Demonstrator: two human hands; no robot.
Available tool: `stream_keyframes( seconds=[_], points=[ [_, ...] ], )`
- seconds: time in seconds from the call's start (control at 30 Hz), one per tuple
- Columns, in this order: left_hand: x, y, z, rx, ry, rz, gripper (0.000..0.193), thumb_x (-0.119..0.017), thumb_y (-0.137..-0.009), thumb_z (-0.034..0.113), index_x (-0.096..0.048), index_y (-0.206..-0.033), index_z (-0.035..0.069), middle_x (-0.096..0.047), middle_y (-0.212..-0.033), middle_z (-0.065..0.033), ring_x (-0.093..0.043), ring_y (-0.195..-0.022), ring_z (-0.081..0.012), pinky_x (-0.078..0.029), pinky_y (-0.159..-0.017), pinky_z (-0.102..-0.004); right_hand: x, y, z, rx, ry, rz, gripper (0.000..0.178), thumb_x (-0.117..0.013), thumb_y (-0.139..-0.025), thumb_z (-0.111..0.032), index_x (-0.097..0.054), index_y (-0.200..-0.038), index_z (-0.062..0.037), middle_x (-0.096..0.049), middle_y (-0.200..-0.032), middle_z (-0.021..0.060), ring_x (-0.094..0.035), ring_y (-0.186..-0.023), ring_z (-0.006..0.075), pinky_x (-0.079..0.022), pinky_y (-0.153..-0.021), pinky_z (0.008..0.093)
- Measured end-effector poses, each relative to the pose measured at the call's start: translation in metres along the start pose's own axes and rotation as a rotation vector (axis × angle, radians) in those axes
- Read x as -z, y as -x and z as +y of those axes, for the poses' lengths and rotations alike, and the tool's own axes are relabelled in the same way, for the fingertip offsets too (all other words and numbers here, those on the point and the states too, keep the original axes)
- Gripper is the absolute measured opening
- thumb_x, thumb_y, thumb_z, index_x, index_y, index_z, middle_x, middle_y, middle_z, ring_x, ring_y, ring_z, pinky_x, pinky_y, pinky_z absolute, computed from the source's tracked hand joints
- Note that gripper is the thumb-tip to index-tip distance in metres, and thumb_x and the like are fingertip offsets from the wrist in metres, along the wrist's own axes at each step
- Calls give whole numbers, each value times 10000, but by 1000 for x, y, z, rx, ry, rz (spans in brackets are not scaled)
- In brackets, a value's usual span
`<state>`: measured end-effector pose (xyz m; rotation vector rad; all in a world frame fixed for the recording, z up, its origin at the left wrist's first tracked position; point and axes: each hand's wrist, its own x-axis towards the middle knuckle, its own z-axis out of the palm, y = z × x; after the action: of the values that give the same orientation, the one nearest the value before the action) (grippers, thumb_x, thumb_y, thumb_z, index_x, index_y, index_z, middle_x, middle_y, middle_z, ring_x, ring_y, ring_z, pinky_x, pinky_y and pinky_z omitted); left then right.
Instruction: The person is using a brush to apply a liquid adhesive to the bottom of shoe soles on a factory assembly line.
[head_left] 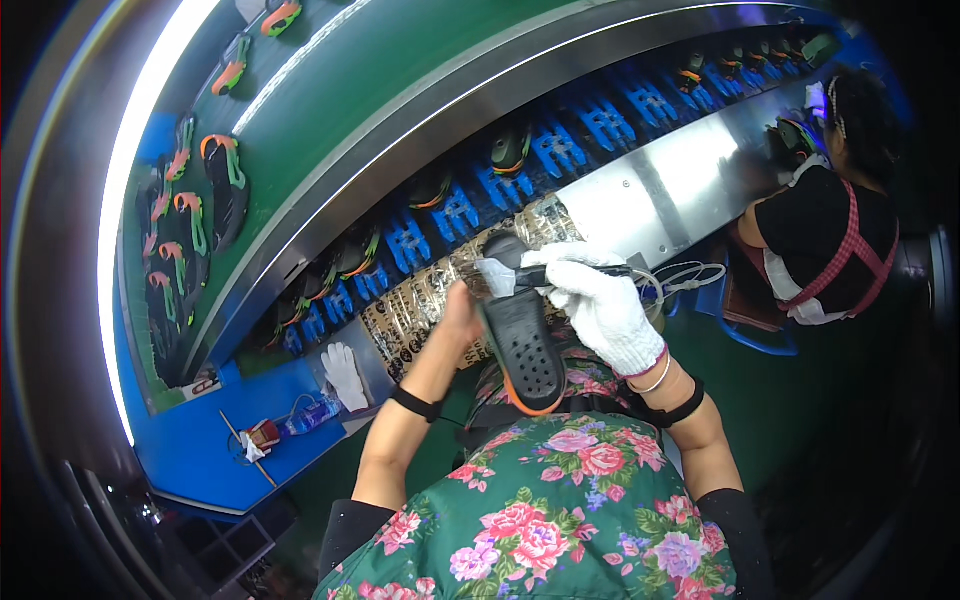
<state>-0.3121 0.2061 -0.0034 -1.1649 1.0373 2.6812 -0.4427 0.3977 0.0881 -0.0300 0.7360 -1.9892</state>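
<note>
A black shoe sole (pixel 528 355) with rows of small holes and an orange edge at its near end lies lengthwise in front of my body. My bare left hand (pixel 462 315) is closed on its left side, the fingers partly hidden behind it. My right hand (pixel 598 300), in a white knitted glove, grips a thin, dark-handled tool (pixel 532 277) laid across the upper part of the sole. At the tool's left end is a pale, flat, whitish piece (pixel 496 278) over the sole; I cannot tell whether they touch.
Beyond my hands runs a ledge wrapped in patterned tape (pixel 405 310), continuing right as a metal plate (pixel 650 205). Blue racks (pixel 455 212) carry shoes behind it. More shoes (pixel 225 190) lie on a green belt (pixel 330 110). A white glove (pixel 344 376) rests left. Another person (pixel 825 235) works at right.
</note>
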Motion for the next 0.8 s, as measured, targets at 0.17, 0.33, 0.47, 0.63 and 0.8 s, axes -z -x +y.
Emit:
stream_keyframes(
  seconds=[0.17, 0.33, 0.47, 0.63, 0.8],
  points=[
    [-21, 32, -53, 232, 542, -778, 1216, -240, -837, 952, -336, -1565, -17, -443, -1527, -316, -447, -1415, -469, -325, -1197, -591, 5, 5, 2, 33, 118, 41, 222, -661, -935, -63, -742, -1124, 20, -717, -945, 54, -631, -818, 115, -490, -727, 242],
    [-21, 39, -40, 163, 589, -529, 1210, -212, -789, 995, -533, -1386, -8, -635, -1238, -223, -643, -1138, -393, -518, -1022, -536, -12, 13, -7, 104, 282, 37, 282, -722, -890, -24, -734, -1169, 18, -751, -980, 80, -682, -882, 114, -540, -764, 255],
    [-43, 48, -7, 93, 751, -520, 1128, -261, -820, 965, -528, -1422, 50, -628, -1317, -172, -633, -1186, -304, -504, -1056, -482, -24, 9, -12, 249, 604, 4, 289, -778, -857, -36, -756, -1143, 2, -772, -1003, 89, -713, -880, 157, -580, -747, 305],
    [-75, 58, 2, -233, 414, -93, 917, -312, -945, 833, -481, -1499, 122, -574, -1449, -73, -563, -1307, -254, -454, -1118, -437, -43, 0, -21, 927, 1186, -83, 216, -796, -799, 31, -790, -1010, -16, -784, -1048, 130, -749, -837, 184, -590, -762, 307],
    [-91, 63, -6, -375, 275, -165, 865, -279, -990, 782, -393, -1571, 151, -468, -1565, -44, -459, -1411, -272, -338, -1196, -434, -53, 1, -32, 1105, 1495, -120, 308, -760, -808, -14, -764, -1116, -26, -765, -1127, 133, -743, -967, 272, -568, -831, 358]
  ],
)
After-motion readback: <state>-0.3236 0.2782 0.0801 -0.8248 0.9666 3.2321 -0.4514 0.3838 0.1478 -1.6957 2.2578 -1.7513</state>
